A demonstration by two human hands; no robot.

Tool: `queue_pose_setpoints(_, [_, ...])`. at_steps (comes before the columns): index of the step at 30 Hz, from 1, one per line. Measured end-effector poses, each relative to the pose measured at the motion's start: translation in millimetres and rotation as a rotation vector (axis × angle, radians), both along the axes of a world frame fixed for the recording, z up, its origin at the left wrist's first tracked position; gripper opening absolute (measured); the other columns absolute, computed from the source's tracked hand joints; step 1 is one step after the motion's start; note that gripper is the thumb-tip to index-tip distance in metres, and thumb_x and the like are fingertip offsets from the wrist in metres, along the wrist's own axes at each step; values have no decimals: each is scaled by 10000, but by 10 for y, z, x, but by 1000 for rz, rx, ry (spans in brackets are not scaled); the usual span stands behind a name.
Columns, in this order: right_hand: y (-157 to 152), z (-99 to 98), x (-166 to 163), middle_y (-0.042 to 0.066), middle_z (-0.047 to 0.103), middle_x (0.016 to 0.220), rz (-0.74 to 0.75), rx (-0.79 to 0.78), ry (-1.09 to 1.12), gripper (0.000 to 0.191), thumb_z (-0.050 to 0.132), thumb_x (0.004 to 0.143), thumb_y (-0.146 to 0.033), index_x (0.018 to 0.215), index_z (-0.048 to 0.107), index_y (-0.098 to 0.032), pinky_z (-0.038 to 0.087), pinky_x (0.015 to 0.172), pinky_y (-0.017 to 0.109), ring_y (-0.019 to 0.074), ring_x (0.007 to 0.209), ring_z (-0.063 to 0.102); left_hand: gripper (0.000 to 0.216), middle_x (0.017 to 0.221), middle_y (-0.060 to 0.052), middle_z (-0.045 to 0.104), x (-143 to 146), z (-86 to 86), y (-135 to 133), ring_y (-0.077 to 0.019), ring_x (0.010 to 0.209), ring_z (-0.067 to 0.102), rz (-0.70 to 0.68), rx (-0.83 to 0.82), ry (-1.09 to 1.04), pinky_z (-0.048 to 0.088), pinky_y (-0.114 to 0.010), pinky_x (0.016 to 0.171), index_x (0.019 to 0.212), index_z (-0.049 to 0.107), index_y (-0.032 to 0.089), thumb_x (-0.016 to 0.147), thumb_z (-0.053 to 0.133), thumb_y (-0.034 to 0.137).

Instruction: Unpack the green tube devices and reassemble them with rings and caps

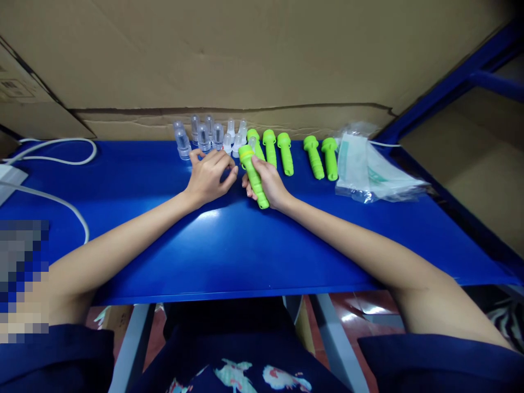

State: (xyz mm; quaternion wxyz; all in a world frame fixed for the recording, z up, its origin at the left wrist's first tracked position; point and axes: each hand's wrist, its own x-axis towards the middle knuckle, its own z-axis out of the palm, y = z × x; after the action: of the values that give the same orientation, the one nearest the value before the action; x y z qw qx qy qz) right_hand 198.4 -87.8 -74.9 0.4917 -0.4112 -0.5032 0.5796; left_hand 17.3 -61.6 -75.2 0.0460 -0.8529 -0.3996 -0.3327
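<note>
My right hand (268, 183) is closed round a lime-green flashlight body (254, 177), which is tilted with its wider yellow-ringed end up and its narrow end toward me. To its left, my left hand (209, 173) rests over the table with bent fingers. A gap shows between its thumb and index finger, and nothing is visible in it. Just beyond the left hand stand several clear cylinders (203, 137) with dark inner parts. Beside these are several smaller clear domed caps (231, 129). One clear domed piece (252, 143) shows right behind the held flashlight body.
More green flashlight bodies (285, 154) lie in a row at the back of the blue table (229, 245). Clear plastic packaging (360, 166) lies at the right. A white cable (69, 204) loops at the left. A cardboard sheet (229, 60) walls off the back.
</note>
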Motion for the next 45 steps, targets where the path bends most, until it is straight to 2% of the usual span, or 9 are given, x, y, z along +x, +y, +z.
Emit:
queue_pose_setpoints(7, [48,-118,22,-85,684,707,71,74,57,699,896,756,-602,1068,377,-254,491,376,204,117,463,627,215,1147,-128,746,1,-13,6,-316,1117,677,21,-13,-47,315,-495,1021,1069,647,178,1015,512,337])
queue_pose_setpoints(12, [56,-85,39,-1,698,768,109,40,55,449,748,932,-583,982,531,-193,570,473,207,111,562,661,243,1196,-133,738,-9,-19,21,-328,1155,679,27,-12,-59,298,-507,1058,1118,647,170,1036,489,334])
queue_pose_setpoints(16, [23,-24,35,31,689,694,156,-46,21,315,459,1110,-448,1007,545,-163,491,398,207,112,449,573,273,1207,-133,745,-23,-19,40,-326,1167,678,5,-13,-59,296,-506,1054,1130,655,173,1063,454,344])
queue_pose_setpoints(20, [22,-8,43,15,682,627,173,-48,-3,272,313,1132,-400,1040,470,-198,398,329,209,126,364,500,288,1203,-128,751,-38,-30,60,-313,1158,680,-32,-5,-55,303,-494,1029,1143,664,180,1078,444,354])
queue_pose_setpoints(25, [19,-9,46,4,670,620,226,0,-22,447,388,1079,-634,1085,478,-196,357,314,204,116,351,479,322,1171,-115,756,-41,-64,63,-285,1082,687,-78,34,-83,313,-470,986,1159,662,199,1075,482,452])
queue_pose_setpoints(31, [-30,-40,7,-44,670,651,203,123,-45,568,636,910,-722,1112,439,-229,357,296,198,104,359,481,325,1151,-101,753,-20,-63,7,-262,1054,675,-81,41,-103,326,-463,1001,1164,659,223,1080,459,465])
queue_pose_setpoints(34, [-40,-38,4,-47,661,679,151,113,-37,516,699,869,-650,1053,439,-243,389,309,211,103,379,496,286,1212,-110,746,-12,-39,-25,-261,1056,685,-82,6,-98,329,-472,1007,1204,663,225,1062,508,418])
queue_pose_setpoints(39, [-40,-10,34,-22,618,646,184,70,-23,334,597,884,-532,955,466,-233,358,329,222,104,391,481,329,1269,-126,735,-3,-13,-56,-268,1109,681,-96,-10,-68,338,-477,1025,1276,669,228,1063,512,422])
queue_pose_setpoints(45, [15,-95,38,-45,639,718,202,117,-16,348,688,829,-457,965,462,-229,385,315,217,91,413,492,359,1259,-123,721,-7,-23,-23,-275,1136,670,-89,-3,-43,358,-479,1027,1322,682,251,1068,494,420])
